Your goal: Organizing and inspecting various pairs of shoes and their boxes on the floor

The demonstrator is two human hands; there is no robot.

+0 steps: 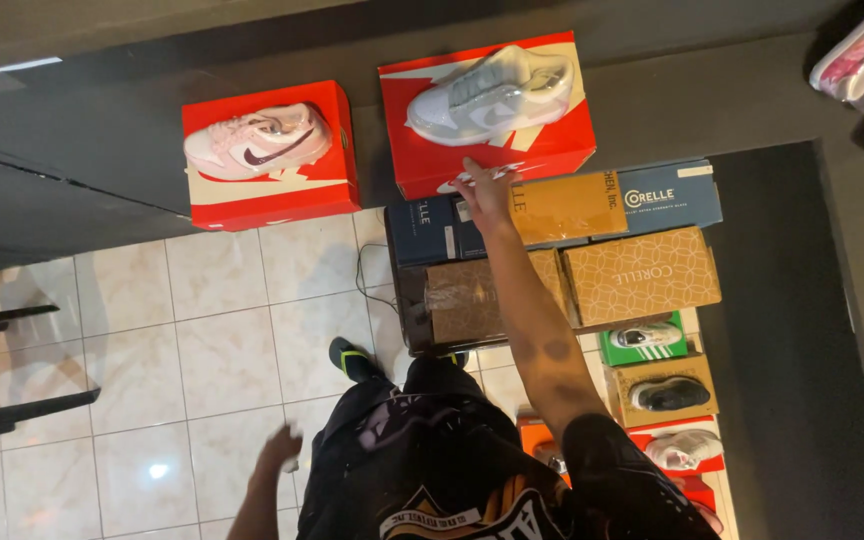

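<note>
The left hand [280,447] hangs blurred by the hip, grip unreadable, above the tiled floor [212,330]. Farther out, the right hand [484,192], fingers spread, presses the front edge of the red shoebox [422,150] carrying a wrapped grey-white sneaker [492,95], partly hiding its print

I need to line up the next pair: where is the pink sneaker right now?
In the head view, the pink sneaker lies on the left red shoebox on the dark ledge, left of the grey-and-white sneaker, whose box the right hand touches.
</note>
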